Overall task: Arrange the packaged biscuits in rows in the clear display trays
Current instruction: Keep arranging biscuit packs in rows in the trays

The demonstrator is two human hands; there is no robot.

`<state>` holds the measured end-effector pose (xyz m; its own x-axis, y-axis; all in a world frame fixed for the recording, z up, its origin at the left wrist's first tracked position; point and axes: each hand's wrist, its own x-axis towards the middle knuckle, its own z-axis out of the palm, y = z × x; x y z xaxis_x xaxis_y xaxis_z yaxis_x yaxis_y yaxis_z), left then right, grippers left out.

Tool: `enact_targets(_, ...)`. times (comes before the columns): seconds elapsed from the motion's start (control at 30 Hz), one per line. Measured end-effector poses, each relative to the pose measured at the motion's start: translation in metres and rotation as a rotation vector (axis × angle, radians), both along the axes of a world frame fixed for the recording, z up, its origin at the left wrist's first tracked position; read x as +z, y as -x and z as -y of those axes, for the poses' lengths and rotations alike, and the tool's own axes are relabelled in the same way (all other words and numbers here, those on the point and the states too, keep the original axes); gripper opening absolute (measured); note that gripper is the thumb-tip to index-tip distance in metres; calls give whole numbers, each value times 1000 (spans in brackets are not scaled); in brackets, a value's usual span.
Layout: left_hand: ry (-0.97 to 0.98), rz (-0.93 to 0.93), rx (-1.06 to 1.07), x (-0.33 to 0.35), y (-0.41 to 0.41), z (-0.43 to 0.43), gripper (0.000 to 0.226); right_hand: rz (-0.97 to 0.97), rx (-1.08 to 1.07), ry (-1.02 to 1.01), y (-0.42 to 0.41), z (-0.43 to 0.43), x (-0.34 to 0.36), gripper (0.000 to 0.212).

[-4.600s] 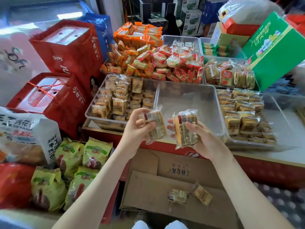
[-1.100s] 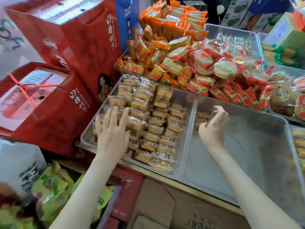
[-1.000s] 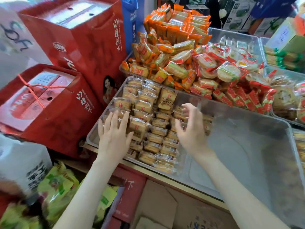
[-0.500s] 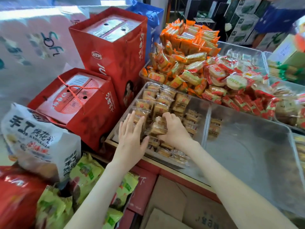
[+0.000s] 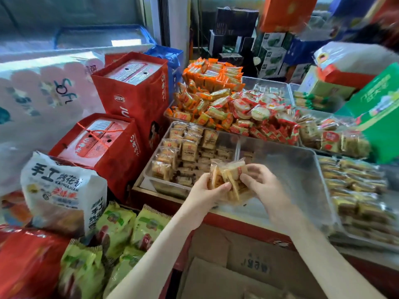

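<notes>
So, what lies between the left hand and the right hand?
A bundle of packaged biscuits, gripped by the left hand and the right hand, as the head view shows.

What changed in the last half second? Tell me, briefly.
The right hand lifted a bunch of biscuit packets out of the left tray, toward the person; the left hand, flat on the rows before, now grips the bunch too. The remaining rows and the almost bare middle tray stayed put.
</notes>
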<state>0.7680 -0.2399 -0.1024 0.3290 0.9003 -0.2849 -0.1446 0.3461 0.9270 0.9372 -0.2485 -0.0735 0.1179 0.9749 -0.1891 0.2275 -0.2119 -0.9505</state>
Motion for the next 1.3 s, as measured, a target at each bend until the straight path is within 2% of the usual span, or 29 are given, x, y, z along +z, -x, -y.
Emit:
enact_targets(0.07,44,2,47,0,-13,16,48,78,7,1,7,19,-2,25)
enact_targets(0.17,29,-29,68,3,-22,32,42,57,148,34,8,42,4,52)
enact_targets(0.2,25,-52,70,4,-23,34,41,82,154,24,4,46,5,55)
enact_targets(0.27,24,-92,55,8,-20,38,44,93,104,-39,-5,54,5,53)
enact_targets(0.33,11,-58,9,12,-14,40,48,9,55,-117,-15,60,5,50)
enact_targets(0.4,-31,-25,-41,18,-9,41,47,-36,75,-196,-27,65,8,51)
enact_targets(0.5,-173,-19,-67,23,0,42,40,1,152,-295,-42,69,14,63)
enact_targets(0.57,-325,-58,-28,26,5,44,37,67,187,-381,-48,72,16,66)
enact_targets(0.6,-428,-142,11,27,8,44,37,94,204,-434,-49,73,15,65)
enact_targets(0.63,-591,-280,57,28,11,44,39,128,216,-486,-49,75,15,63)
enact_targets(0.7,-1082,-549,94,25,17,40,41,236,241,-597,-50,78,15,63)
enact_targets(0.77,-1460,-609,67,21,20,37,36,352,275,-734,-53,79,14,61)
enact_targets(0.87,-1674,-609,4,18,25,39,19,472,319,-874,-56,80,11,66)
enact_targets(1.0,-1775,-648,-13,11,22,49,15,575,384,-940,-55,83,6,53)
enact_targets(1.1,-1735,-635,-21,7,19,54,23,596,410,-905,-55,86,1,61)
enact_targets(1.17,-1507,-575,-4,9,14,60,27,434,342,-742,-52,90,3,66)
enact_targets(1.2,-1295,-528,57,15,9,65,27,253,273,-604,-49,93,6,66)
enact_targets(1.3,-556,-284,263,35,-6,75,36,-479,90,-229,-38,97,17,54)
